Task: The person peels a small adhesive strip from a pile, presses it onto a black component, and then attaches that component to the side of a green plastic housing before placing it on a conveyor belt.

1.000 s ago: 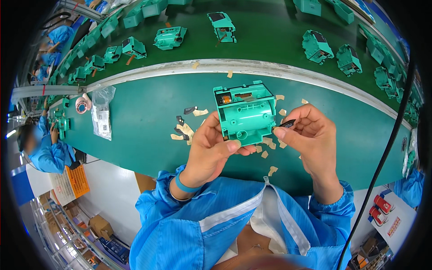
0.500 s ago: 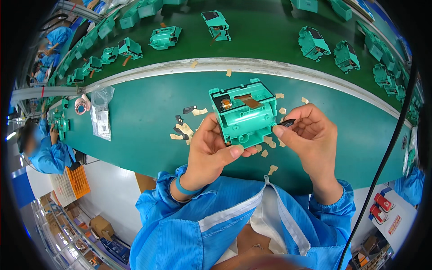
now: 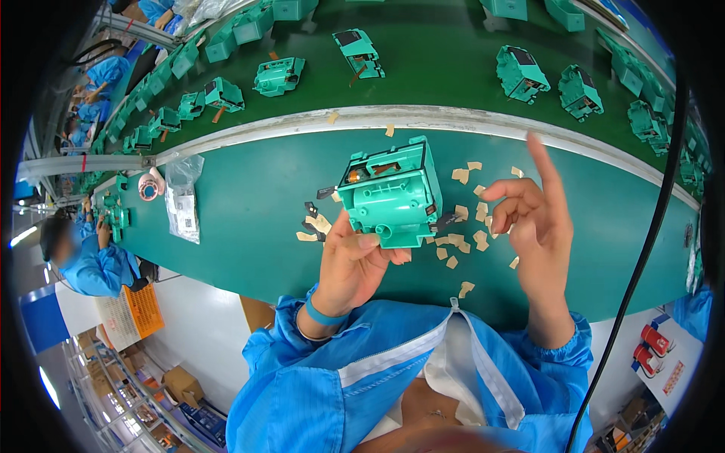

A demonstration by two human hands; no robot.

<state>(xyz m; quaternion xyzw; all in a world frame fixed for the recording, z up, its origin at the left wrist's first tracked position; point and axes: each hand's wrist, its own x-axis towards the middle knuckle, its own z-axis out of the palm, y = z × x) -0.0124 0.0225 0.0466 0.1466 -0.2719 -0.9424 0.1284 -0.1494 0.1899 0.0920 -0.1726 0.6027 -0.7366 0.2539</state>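
Observation:
My left hand [image 3: 351,260] is closed around the lower left of a green plastic housing [image 3: 393,204], held tilted above the bench. It has a rounded hollow in front, a black-edged frame and a brown flex ribbon [image 3: 387,169] inside its upper opening. To its right my right hand [image 3: 540,230] is raised, index finger stretched out and the others loosely bent, with nothing visible in it. A small black piece [image 3: 444,220] shows at the housing's lower right edge; whether it is attached or lies behind is unclear. Cream paper scraps [image 3: 481,240] lie between housing and right hand.
More black pieces and scraps [image 3: 319,223] lie left of the housing. A clear bag [image 3: 183,200] and a pink tape roll [image 3: 151,185] are farther left. Beyond a pale rail [image 3: 340,113], similar housings [image 3: 278,75] stand on a green belt. A black cable [image 3: 642,264] hangs at right. A co-worker [image 3: 91,253] sits left.
My right hand has let go of the black piece and moved right and up, index finger now extended. My left hand has shifted the housing slightly left and tilted it.

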